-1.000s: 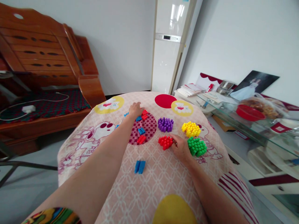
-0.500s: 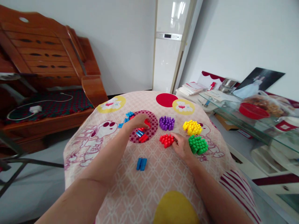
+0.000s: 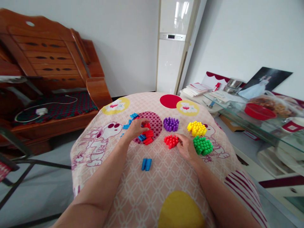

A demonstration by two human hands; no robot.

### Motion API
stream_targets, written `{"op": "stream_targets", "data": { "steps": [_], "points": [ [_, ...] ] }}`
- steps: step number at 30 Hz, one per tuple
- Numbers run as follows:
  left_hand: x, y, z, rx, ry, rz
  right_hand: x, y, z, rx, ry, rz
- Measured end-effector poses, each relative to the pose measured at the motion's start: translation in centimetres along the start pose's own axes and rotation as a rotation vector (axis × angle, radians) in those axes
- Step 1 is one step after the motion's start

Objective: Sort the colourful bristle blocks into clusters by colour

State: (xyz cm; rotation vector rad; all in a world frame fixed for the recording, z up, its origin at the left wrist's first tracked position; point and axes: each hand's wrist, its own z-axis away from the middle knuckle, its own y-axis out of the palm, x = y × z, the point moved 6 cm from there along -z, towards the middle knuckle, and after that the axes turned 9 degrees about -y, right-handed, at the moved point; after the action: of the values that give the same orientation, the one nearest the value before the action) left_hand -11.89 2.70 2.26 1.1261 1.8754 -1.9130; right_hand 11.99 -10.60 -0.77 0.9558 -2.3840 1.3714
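My left hand (image 3: 137,128) reaches down into a loose pile of lying pieces, its fingers bent and pinched at the red pegs (image 3: 148,134). The piece between its fingertips is largely hidden. Blue pegs (image 3: 134,116) lie around that hand, some partly covered by it. My right hand (image 3: 186,148) rests on the cloth with thumb and forefinger closed at the right edge of a cluster of upright red pegs (image 3: 171,141). Nearer to me, a small group of blue pegs (image 3: 146,164) lies side by side.
Upright purple pegs (image 3: 171,124), yellow pegs (image 3: 197,128) and green pegs (image 3: 202,145) stand in separate clusters. A patterned cloth (image 3: 166,177) covers the round table. A wooden bench (image 3: 49,60) is at left; a glass shelf (image 3: 258,122) holding a red bowl (image 3: 259,111) is at right.
The view has shifted slightly. My left hand has drawn back a little to the left, uncovering more red pegs. My right hand stays beside the upright red cluster.
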Motion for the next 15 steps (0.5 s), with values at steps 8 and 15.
{"op": "stream_targets", "data": {
  "steps": [8,15],
  "points": [
    [-2.3,0.1,0.9,-0.033,0.038,0.034,-0.1,0.0,0.1,0.001,0.006,-0.011],
    [-6.1,3.0,3.2,0.256,0.094,-0.008,-0.4,-0.1,0.1,0.010,0.022,-0.021]
  ]
}}
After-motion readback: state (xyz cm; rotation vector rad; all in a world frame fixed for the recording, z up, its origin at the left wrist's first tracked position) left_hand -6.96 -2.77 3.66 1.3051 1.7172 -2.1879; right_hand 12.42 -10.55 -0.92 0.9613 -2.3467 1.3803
